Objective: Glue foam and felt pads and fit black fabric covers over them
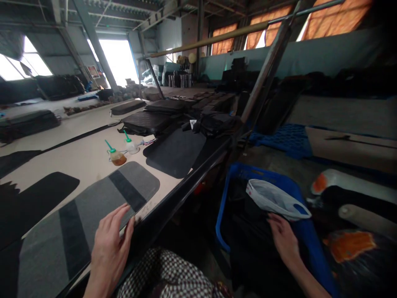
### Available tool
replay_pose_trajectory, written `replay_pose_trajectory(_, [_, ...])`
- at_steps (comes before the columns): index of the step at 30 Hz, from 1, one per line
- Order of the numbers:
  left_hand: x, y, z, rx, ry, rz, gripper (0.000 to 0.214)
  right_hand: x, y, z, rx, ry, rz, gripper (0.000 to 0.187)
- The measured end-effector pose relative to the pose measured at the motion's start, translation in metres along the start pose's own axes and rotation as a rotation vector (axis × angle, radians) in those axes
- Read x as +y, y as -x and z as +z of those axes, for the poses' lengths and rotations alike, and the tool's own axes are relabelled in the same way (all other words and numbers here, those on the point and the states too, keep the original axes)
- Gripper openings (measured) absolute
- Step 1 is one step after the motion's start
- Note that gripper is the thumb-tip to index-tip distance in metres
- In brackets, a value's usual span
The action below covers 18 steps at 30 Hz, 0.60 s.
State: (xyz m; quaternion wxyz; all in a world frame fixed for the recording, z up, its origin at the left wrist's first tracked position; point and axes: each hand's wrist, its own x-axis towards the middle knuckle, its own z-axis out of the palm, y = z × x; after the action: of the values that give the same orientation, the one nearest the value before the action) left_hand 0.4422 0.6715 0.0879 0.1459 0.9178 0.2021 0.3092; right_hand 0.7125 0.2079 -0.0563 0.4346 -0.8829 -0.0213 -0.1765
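Observation:
My left hand (110,248) lies flat with its fingers spread on the near edge of a grey mat with dark stripes (93,207), at the front edge of the worktable (83,157). My right hand (283,238) reaches down into a blue plastic crate (305,236) beside the table. Its fingers rest on dark material inside the crate, just below a white plastic bag (273,198). The fingertips are partly hidden, so what they grip, if anything, is unclear.
Two small squeeze bottles with green nozzles (116,155) stand mid-table. A dark mat (175,151) and stacks of black mats (149,122) lie beyond. A slanted metal post (266,70) rises at the table's right edge. A blue pallet (282,138) lies on the floor.

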Motion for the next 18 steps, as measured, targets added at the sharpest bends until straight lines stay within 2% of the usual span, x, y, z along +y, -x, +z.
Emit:
replay_pose_trajectory(2, [-0.003,0.004,0.005,-0.009,0.017,-0.017,0.039,-0.06,-0.017,0.04,-0.221,-0.091,-0.148,0.036])
replay_pose_trajectory(3, [-0.004,0.006,0.008,-0.007,0.025,-0.021,0.038,-0.098,-0.022,0.06,-0.319,-0.127,-0.278,0.032])
replay_pose_trajectory(6, [-0.009,0.013,0.01,-0.011,0.031,-0.048,0.036,-0.208,-0.025,0.116,-0.481,-0.081,-0.746,0.027])
replay_pose_trajectory(8, [-0.013,0.02,0.008,-0.013,0.022,-0.084,0.035,-0.259,-0.022,0.146,-0.494,0.017,-0.943,0.029])
replay_pose_trajectory(10, [-0.019,0.027,0.003,-0.007,0.014,-0.129,0.033,-0.286,-0.019,0.17,-0.466,0.145,-1.015,0.029])
replay_pose_trajectory(13, [-0.029,0.037,-0.005,-0.009,0.015,-0.188,0.032,-0.297,-0.022,0.195,-0.454,0.349,-1.056,0.02])
replay_pose_trajectory(15, [-0.035,0.042,-0.009,-0.005,0.012,-0.225,0.032,-0.298,-0.025,0.204,-0.481,0.409,-1.086,0.017])
replay_pose_trajectory(18, [-0.043,0.047,-0.009,0.021,0.036,-0.271,0.031,-0.301,-0.029,0.205,-0.528,0.379,-1.098,0.021])
